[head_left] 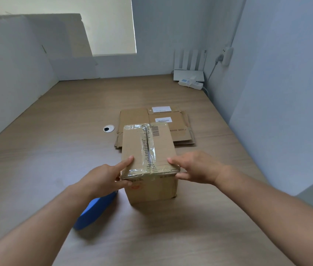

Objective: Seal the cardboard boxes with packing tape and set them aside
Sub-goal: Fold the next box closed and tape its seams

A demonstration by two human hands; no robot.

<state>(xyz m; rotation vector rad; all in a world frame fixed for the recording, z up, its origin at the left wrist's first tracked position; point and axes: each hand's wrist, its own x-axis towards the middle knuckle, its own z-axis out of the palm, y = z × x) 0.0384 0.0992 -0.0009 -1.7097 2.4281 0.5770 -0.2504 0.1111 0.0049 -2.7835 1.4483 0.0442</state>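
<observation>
- Sealed cardboard box point(132, 144): stands on the tabletop point(56, 131) directly ahead of the person. Its long axis runs away from the viewer, parallel to the clear packing tape point(149, 148) over the centre seam.
- Left hand point(103, 179): grip clamped on the near-left top corner, index finger laid on the lid, the other fingers against the near face.
- Right hand point(195, 167): grip clamped on the near-right top corner, thumb above, fingers below the edge.
- Key relation: the box lies between the two grips, neither hand nearer; setting it aside probably calls for a two-handed lift.
- Flattened cardboard boxes point(134, 116): just behind the box. A blue object point(92, 212), partly hidden under the left forearm, lies near-left.
</observation>
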